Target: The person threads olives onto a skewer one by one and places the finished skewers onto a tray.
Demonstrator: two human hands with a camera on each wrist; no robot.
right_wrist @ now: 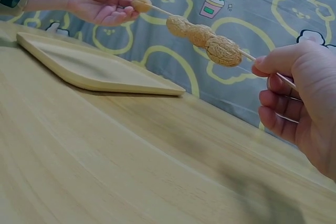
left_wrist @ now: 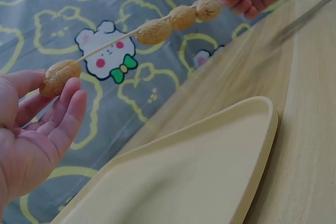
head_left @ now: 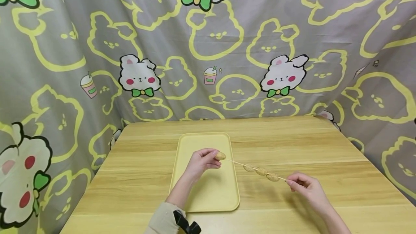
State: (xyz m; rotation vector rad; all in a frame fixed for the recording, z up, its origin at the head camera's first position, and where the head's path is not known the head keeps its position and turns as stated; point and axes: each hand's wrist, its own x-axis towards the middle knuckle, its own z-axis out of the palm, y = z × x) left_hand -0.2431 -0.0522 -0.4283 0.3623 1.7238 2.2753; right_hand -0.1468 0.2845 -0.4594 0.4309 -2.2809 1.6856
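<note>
My left hand pinches a golden-brown, wrinkled oval ball between thumb and fingers. The ball sits at the tip of a thin wooden skewer; how far the tip goes into it is hidden. Three similar balls are threaded close together farther down the stick, towards my right hand. Thumb and fingers of that hand grip the skewer's other end. The skewer slants in the air, its left part over the yellow tray and its right part over the table.
The shallow rectangular tray lies on a wood-grain table, left of the middle. Behind the table and along its sides hangs a grey curtain with cartoon animals. A dark band is strapped around the left sleeve.
</note>
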